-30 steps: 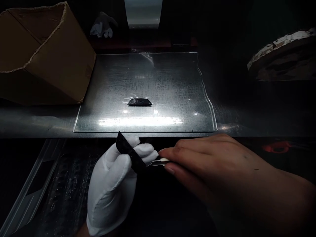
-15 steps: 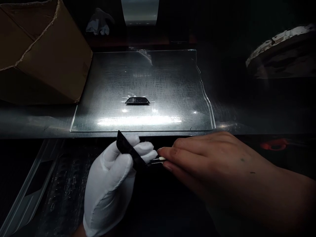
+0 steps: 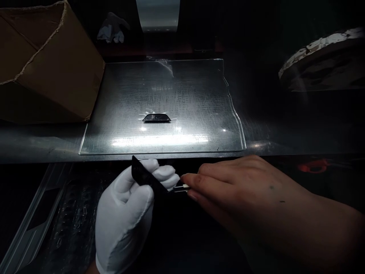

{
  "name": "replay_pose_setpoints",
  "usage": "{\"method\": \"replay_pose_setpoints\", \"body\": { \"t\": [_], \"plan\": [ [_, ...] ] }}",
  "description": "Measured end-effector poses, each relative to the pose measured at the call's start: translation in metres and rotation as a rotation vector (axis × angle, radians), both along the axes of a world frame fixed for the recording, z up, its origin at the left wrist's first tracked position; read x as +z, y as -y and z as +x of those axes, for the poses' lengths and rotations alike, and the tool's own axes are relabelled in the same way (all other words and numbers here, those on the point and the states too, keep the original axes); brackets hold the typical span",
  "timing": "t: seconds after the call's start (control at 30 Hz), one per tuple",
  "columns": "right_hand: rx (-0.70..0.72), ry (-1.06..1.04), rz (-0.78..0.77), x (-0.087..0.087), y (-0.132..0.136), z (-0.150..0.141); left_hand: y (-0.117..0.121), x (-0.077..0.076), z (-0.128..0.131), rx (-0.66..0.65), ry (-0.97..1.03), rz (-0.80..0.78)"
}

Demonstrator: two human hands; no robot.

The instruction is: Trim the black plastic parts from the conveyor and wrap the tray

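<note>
— Just below the bench edge, what have you got?

— My left hand (image 3: 128,213), in a white glove, is closed around a dark strip (image 3: 146,179). My bare right hand (image 3: 242,190) has its fingertips pinched together on a thin tool (image 3: 180,188), whose pale tip touches the strip's lower end.

— Anything crowding you?

— A metal rail (image 3: 31,224) slants along the lower left, clear of the glove. Nothing stands between my hands and the bench (image 3: 40,140); my own fingers hide most of the tool, so I can't tell its full shape.

— Which way does the strip lie?

— Its long axis runs diagonally, the upper end pointing up and left toward the bench edge, the lower end down and right toward my right hand. The tool lies nearly level, pointing left.

— And further out?

— A clear sheet (image 3: 199,99) lies flat on the bench, its near edge just beyond my knuckles. A small dark piece (image 3: 156,118) rests near the sheet's middle, long axis left to right. A cardboard box (image 3: 48,68) sits at the sheet's left edge. At the back lie a crumpled glove (image 3: 111,32) and a bright panel (image 3: 157,15); far right, a round, white-flecked disc (image 3: 322,57).
</note>
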State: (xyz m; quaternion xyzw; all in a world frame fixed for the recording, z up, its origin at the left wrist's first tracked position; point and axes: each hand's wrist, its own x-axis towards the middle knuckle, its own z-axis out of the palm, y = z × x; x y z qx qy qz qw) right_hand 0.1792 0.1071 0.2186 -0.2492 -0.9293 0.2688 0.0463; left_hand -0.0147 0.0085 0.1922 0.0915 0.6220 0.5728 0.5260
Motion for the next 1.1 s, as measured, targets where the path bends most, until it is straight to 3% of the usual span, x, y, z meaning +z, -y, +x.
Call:
{"method": "replay_pose_setpoints", "body": {
  "t": [0.13,0.27,0.4,0.5,0.67,0.73,0.83,0.9,0.93,1.0,1.1],
  "plan": [
    [-0.083,-0.064,-0.096,0.002,0.004,0.004,0.002,0.0,0.004,0.002,0.009,0.082],
    [-0.155,-0.2,-0.058,-0.009,-0.01,0.028,0.002,-0.008,0.0,-0.065,0.056,0.261],
    [-0.519,-0.109,0.106,-0.036,-0.041,0.073,0.001,-0.019,-0.006,-0.21,0.106,0.464],
    [-0.792,0.013,0.2,-0.062,-0.067,0.108,0.0,-0.025,-0.005,-0.233,0.134,0.532],
    [-0.897,-0.029,0.352,-0.095,-0.095,0.136,-0.002,-0.024,0.002,-0.253,0.106,0.593],
    [-0.92,-0.14,0.437,-0.098,-0.085,0.137,-0.003,-0.024,0.005,-0.273,0.092,0.574],
    [-0.955,-0.31,0.516,-0.105,-0.04,0.137,-0.004,-0.026,0.01,-0.274,0.106,0.551],
    [-0.93,-0.357,0.365,-0.123,0.0,0.143,-0.006,-0.029,0.013,-0.279,0.11,0.57],
    [-0.913,-0.335,0.128,-0.137,0.017,0.15,-0.007,-0.031,0.015,-0.284,0.112,0.581],
    [-1.1,-0.261,-0.147,-0.17,0.039,0.172,-0.009,-0.035,0.018,-0.309,0.12,0.616],
    [-1.351,-0.276,-0.082,-0.213,0.035,0.216,-0.014,-0.037,0.021,-0.382,0.141,0.636]
  ]
}}
